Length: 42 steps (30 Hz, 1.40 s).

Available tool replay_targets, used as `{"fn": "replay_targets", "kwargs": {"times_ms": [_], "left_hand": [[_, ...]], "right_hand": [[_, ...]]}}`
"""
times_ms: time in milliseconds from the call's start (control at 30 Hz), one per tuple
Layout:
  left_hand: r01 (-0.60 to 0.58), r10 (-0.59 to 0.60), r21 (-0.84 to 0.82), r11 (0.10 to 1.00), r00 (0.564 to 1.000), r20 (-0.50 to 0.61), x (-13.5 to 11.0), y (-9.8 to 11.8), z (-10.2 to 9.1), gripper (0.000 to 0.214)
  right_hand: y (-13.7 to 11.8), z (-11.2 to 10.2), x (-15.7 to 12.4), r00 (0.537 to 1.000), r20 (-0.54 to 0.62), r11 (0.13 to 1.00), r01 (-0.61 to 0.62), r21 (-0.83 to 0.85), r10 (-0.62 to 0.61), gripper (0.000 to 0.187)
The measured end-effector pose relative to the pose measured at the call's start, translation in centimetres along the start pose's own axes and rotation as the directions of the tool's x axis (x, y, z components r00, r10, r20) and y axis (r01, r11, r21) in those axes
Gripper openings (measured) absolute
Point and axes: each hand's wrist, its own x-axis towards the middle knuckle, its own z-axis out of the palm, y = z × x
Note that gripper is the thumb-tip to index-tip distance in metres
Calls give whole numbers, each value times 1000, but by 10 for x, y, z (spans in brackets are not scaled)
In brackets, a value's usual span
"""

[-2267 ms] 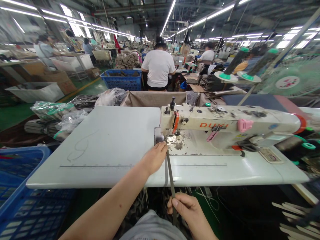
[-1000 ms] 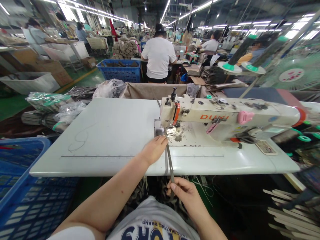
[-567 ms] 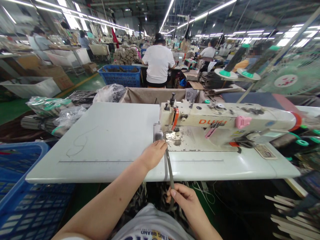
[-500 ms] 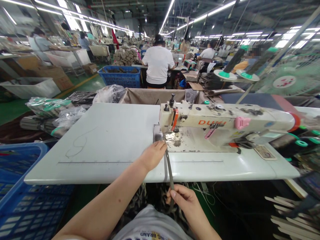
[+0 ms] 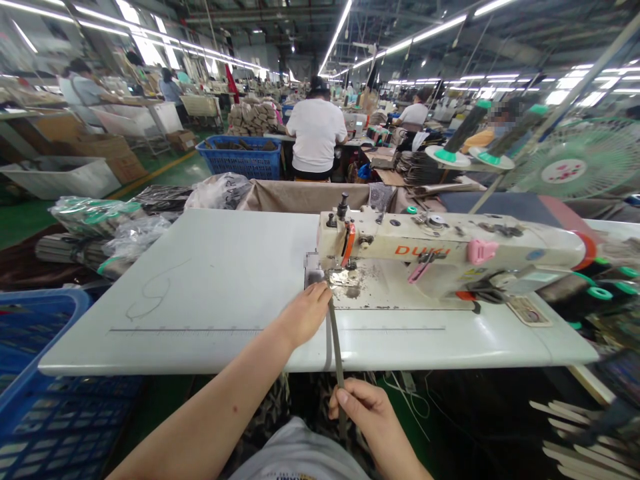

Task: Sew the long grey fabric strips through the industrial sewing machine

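Observation:
A narrow grey-brown fabric strip (image 5: 336, 340) runs from the sewing machine (image 5: 425, 248) down over the table's front edge. Close in front of the machine's presser foot, my left hand (image 5: 309, 312) has its fingers together on the far part of the strip, pressing it against the work surface. Below the table edge, my right hand (image 5: 364, 405) pinches the strip between thumb and fingers, its tail hanging down past the hand. The strip's far end under the machine head is hidden by my left fingers.
A loose thread (image 5: 153, 297) lies on the white table (image 5: 225, 267) above a printed ruler line. Blue baskets (image 5: 45, 333) stand at left, near plastic-wrapped bundles (image 5: 100, 217). Light strips (image 5: 575, 427) lie at lower right. A fan (image 5: 570, 167) and thread cones (image 5: 463, 133) stand behind the machine.
My right hand sits slightly lower, and the strip between my hands looks straighter. My left hand stays beside the presser foot. The whole view has shifted a little.

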Motion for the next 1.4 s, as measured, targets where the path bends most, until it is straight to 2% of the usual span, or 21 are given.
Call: {"fn": "replay_targets", "kwargs": {"times_ms": [233,400,533,667,767,900,1167,1400], "left_hand": [[-25,25,5,1000,1000,15,-3,-1,1,24],[-43,44,23,999,999,0,-5,0,-3,21],[-53,52,40,998,998,18,-4,0,-3,19],[-72,70,51,996,997,42,-4,-1,-2,19],[-73,71,52,996,997,43,-4,-1,-2,21],[-54,54,50,997,998,20,-3,0,-4,21],[-11,9,42,999,1000,29,-2,2,-11,19],[-31,31,32,999,999,26,-2,1,-10,20]], "right_hand": [[-7,1,-2,1000,8,998,-10,63,9,42],[-13,3,-4,997,73,994,15,110,-23,39],[-6,0,-1,993,87,996,80,29,-83,40],[-3,-1,5,988,1,984,155,-87,-156,41],[-1,2,7,993,-66,992,92,-92,-98,42],[7,4,8,996,-78,997,-42,69,47,53],[-4,4,3,998,-36,992,-55,110,59,41],[-16,5,-3,997,-39,993,-57,107,61,37]]}}
